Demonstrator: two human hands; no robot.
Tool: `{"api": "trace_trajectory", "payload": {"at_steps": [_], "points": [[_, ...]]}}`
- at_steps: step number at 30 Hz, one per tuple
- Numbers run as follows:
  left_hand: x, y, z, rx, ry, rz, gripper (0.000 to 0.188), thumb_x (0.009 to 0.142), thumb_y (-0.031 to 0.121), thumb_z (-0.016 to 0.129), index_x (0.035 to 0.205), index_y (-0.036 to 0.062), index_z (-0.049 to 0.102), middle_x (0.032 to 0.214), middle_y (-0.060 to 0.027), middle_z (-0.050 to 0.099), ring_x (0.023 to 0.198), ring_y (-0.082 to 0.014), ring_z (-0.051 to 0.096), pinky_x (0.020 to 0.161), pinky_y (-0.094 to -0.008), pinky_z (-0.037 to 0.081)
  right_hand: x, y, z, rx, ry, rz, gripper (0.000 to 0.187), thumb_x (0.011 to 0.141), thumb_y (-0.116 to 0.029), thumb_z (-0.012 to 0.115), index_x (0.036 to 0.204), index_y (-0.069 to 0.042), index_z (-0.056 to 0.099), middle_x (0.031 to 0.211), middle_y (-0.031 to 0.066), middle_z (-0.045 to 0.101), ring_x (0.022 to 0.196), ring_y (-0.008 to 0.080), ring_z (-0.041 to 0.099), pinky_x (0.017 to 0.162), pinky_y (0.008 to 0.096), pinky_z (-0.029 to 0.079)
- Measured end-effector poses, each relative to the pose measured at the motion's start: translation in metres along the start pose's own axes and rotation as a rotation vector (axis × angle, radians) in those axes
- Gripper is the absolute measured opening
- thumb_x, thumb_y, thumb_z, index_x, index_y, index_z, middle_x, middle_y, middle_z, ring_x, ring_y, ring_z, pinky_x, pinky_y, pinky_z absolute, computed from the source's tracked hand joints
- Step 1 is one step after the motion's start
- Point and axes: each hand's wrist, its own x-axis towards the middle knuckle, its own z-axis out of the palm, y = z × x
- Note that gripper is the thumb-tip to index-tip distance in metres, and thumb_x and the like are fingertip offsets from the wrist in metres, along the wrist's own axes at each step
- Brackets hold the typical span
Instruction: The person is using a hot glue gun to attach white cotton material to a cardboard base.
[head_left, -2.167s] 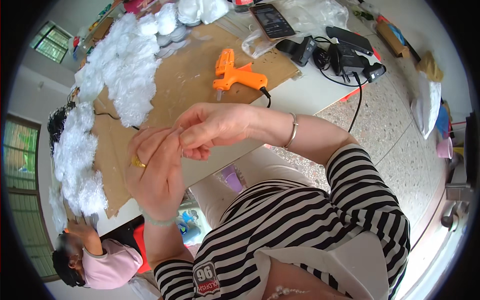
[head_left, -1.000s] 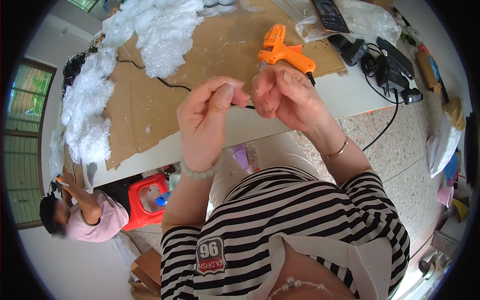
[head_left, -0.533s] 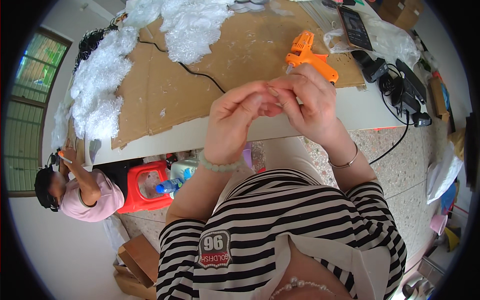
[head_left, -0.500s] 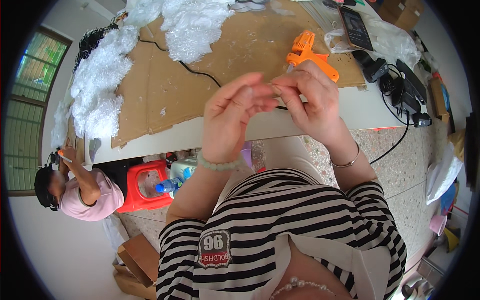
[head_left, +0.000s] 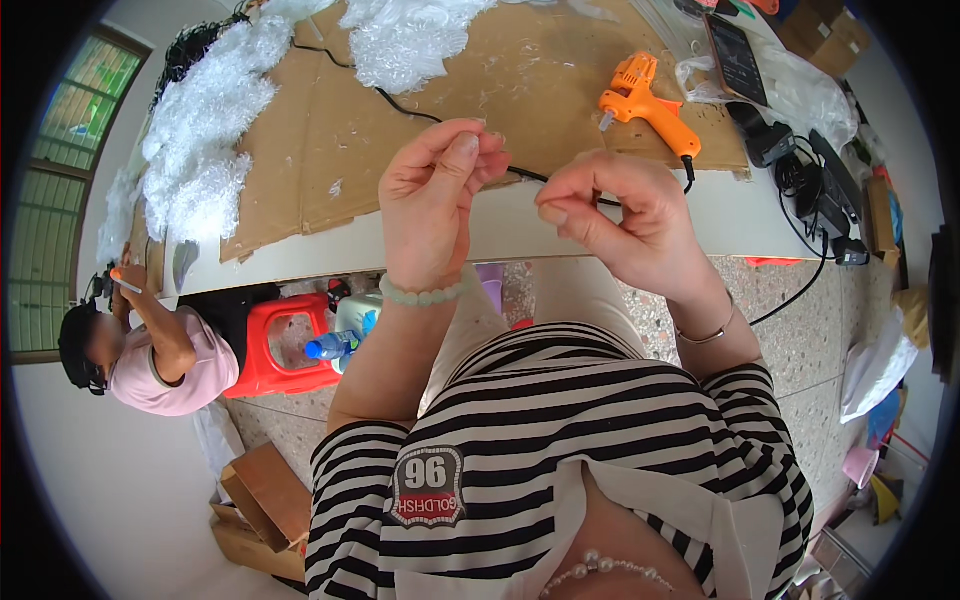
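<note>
Over the near edge of the white worktop [head_left: 540,234], I have both bare hands raised and apart, neither touching the orange glue gun [head_left: 650,110]. Gun location: on the brown cardboard [head_left: 400,170], toward its right end, beyond the right hand; nozzle angled to the lower left. White fluffy heaps [head_left: 205,150] lie well off to the left.

Step in hand (my judgement): fine fingertip work in mid-air, tool unused. Any workpiece is too small or thin for me to make out.

Next move (judged): bringing the two sets of fingertips together calls for only a short inward shift of each hand. Taking the gun would call for the right hand to travel forward and outward, clear of the black cable [head_left: 525,173] that shows between the hands.

Pose: left hand [head_left: 430,205] upright, fingers away from the body, thumb laid toward the curled forefinger. Right hand [head_left: 640,225] slightly lower, pointing left, thumb and forefinger rounded into a ring. Both elbows bent.

Grip: thumb and forefinger drawn close on each hand. I cannot tell whether either pinch is fully closed, or whether something thin sits inside.
</note>
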Motion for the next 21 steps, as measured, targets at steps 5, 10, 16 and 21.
{"api": "trace_trajectory", "payload": {"at_steps": [5, 10, 16, 21], "points": [[-0.003, -0.002, 0.002, -0.006, -0.041, -0.018, 0.016, 0.091, 0.005, 0.055, 0.104, -0.0014, 0.061, 0.09, -0.0105, 0.065, 0.08, -0.0159, 0.062, 0.074, -0.0296, 0.052, 0.007, 0.018, 0.008, -0.11, 0.161, -0.09, 0.018, 0.083, 0.007, 0.054, 0.098, 0.003, 0.063, 0.078, 0.0048, 0.06, 0.069, 0.0091, 0.056, 0.061, 0.0215, 0.044], [-0.004, -0.005, 0.002, -0.055, -0.053, -0.031, 0.017, 0.091, 0.005, 0.055, 0.105, -0.0011, 0.06, 0.087, -0.0076, 0.064, 0.077, -0.014, 0.06, 0.073, -0.0272, 0.05, 0.005, 0.008, 0.0, 0.081, 0.066, 0.051, 0.029, 0.081, 0.008, 0.053, 0.107, 0.0, 0.063, 0.081, 0.0053, 0.06, 0.064, 0.0093, 0.053, 0.059, 0.0207, 0.042], [-0.007, -0.01, 0.003, 0.179, -0.037, 0.021, 0.023, 0.089, 0.003, 0.057, 0.111, -0.0015, 0.057, 0.087, -0.0054, 0.062, 0.079, -0.0117, 0.058, 0.073, -0.0244, 0.047, 0.008, 0.017, 0.001, 0.013, 0.057, -0.212, 0.036, 0.074, 0.008, 0.059, 0.106, -0.007, 0.066, 0.089, 0.005, 0.061, 0.071, 0.0096, 0.053, 0.058, 0.0208, 0.041], [-0.016, -0.007, 0.013, 0.316, -0.182, 0.104, 0.032, 0.087, 0.0, 0.058, 0.118, -0.0017, 0.052, 0.088, -0.0055, 0.063, 0.082, -0.011, 0.059, 0.076, -0.0229, 0.045, 0.006, 0.02, 0.004, 0.025, 0.113, -0.099, 0.018, 0.077, 0.003, 0.065, 0.094, -0.005, 0.067, 0.085, 0.0053, 0.06, 0.069, 0.0118, 0.057, 0.057, 0.0219, 0.044]]}}
